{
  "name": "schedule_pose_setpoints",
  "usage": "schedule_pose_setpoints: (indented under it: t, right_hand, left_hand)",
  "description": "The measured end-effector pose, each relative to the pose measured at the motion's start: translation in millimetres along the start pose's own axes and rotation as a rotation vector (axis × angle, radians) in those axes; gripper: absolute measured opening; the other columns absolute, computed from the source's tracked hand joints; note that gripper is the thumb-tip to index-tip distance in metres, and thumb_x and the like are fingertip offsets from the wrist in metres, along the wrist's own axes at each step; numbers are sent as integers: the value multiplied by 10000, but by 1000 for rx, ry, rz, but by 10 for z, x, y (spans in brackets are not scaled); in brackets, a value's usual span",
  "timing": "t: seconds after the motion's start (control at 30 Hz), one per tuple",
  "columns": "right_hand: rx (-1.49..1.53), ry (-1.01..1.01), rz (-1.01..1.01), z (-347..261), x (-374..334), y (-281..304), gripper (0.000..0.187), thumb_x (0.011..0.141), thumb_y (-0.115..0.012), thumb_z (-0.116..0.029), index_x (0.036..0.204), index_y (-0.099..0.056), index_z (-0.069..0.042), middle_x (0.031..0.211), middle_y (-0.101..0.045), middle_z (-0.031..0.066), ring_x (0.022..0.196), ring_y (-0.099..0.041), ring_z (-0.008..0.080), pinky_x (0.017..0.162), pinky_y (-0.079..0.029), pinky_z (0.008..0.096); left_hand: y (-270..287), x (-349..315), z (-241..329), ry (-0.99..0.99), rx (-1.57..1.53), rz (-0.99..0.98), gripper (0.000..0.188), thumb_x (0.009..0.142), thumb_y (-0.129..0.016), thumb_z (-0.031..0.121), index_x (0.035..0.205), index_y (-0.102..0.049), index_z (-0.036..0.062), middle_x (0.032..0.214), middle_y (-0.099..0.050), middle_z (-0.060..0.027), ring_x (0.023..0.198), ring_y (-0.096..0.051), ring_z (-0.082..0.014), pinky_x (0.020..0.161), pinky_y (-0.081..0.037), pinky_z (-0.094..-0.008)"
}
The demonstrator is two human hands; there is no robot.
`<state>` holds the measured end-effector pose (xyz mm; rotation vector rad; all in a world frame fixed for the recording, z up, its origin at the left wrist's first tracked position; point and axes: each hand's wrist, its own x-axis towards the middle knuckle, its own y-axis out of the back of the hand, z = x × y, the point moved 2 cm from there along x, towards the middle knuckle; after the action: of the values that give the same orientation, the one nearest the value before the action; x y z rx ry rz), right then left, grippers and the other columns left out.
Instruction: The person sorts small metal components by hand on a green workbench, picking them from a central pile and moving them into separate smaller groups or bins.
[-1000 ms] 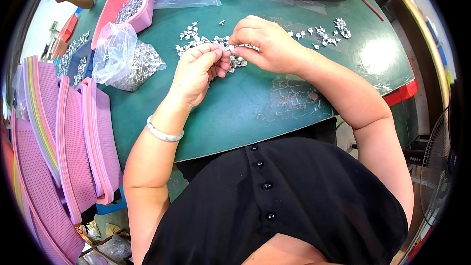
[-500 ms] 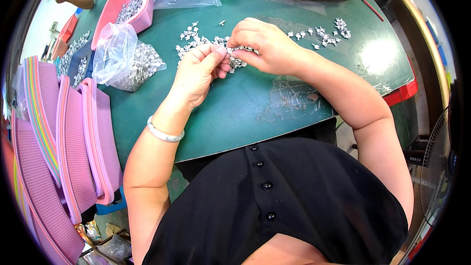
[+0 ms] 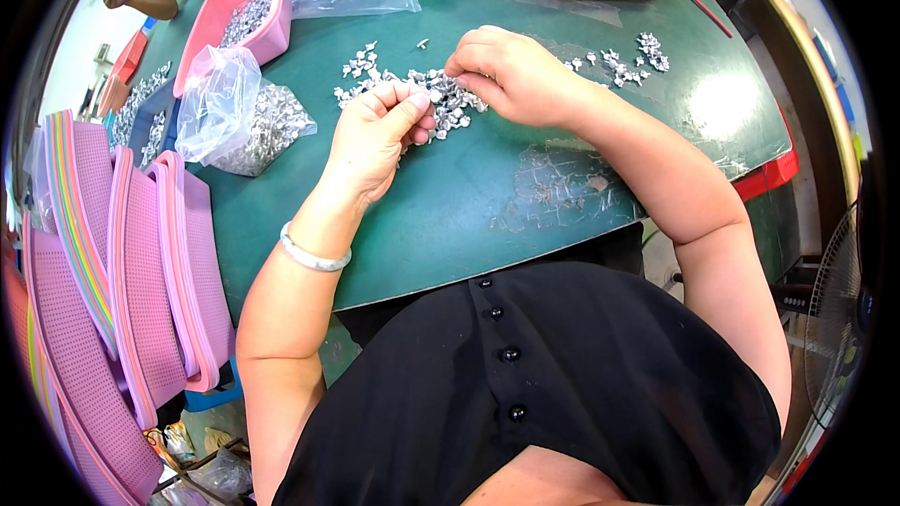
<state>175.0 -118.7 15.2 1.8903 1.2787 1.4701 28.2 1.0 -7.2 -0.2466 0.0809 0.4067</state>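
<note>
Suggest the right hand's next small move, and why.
Probably lower the right hand and pinch one piece from the pile of small silver-coloured parts: that hand's fingertips are at the pile's edge, near the pinched left hand. Whether either hand already holds a part is unclear.

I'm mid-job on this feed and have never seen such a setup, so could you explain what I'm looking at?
There is no machine: you see a person's bare left hand and bare right hand, filmed by a wide fisheye camera on the head, so straight edges bend near the rim. On the flat green tabletop lies a loose heap of small silvery parts. To the left are a clear plastic bag and, beyond it, a pink plastic bin, both containing similar parts. The left hand is curled at the heap; the right hand's fingertips point toward it. Whether either grip holds a part is too small to tell.
</note>
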Motion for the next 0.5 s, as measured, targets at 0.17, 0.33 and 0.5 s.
schedule_pose_setpoints:
  t: [0.17, 0.33, 0.5]
  right_hand:
    - [-26, -2, -53, 5, -8, 20, 79, 776, -588, -64, 843, -595, -22, 845, -575, 102, 864, -546, 298, 741, -452, 378]
    - [-45, 51, -214, -2, -23, 6, 45, 726, -617, -58, 741, -583, -32, 785, -539, 82, 823, -520, 278, 724, -441, 365]
    - [11, 125, -236, -7, -42, -71, 65, 705, -636, -56, 703, -575, -35, 764, -526, 73, 802, -509, 267, 714, -436, 359]
  left_hand:
    - [4, 3, -5, -11, -37, 26, 99, 894, -553, 132, 890, -576, 36, 796, -601, -52, 682, -560, -116, 637, -475, -228]
    - [42, 23, 6, 34, -253, 19, 97, 880, -504, 84, 890, -561, 5, 877, -619, -115, 811, -622, -201, 740, -525, -296]
    - [79, 44, 0, 35, -365, -11, 100, 867, -483, 65, 900, -535, -14, 909, -617, -143, 843, -627, -231, 770, -530, -311]
